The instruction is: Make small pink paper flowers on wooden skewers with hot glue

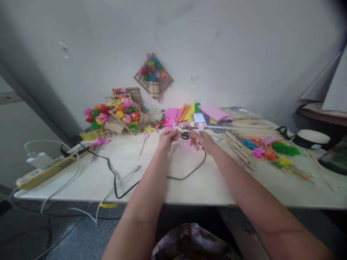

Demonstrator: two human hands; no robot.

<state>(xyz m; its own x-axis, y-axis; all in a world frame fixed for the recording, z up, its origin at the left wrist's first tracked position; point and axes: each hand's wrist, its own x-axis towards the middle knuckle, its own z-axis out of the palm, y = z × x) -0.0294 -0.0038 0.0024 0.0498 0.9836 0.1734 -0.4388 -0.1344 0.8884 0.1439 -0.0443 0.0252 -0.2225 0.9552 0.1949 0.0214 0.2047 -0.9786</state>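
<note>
Both my arms reach out over the white table [189, 184]. My left hand [167, 139] is closed in a pinch on a small pink paper piece [184, 145] that lies between the hands. My right hand [204, 141] is closed around a white glue gun [200, 127], whose black cord [187, 175] loops back across the table. Black-handled scissors [185, 135] lie just behind my hands.
Sheets of coloured paper [195, 112] and long bamboo sticks [244, 124] lie at the back. Finished paper flowers on sticks [271, 151] lie at the right, flower baskets [119, 115] at the left. A power strip [51, 168] with cables sits at the left edge.
</note>
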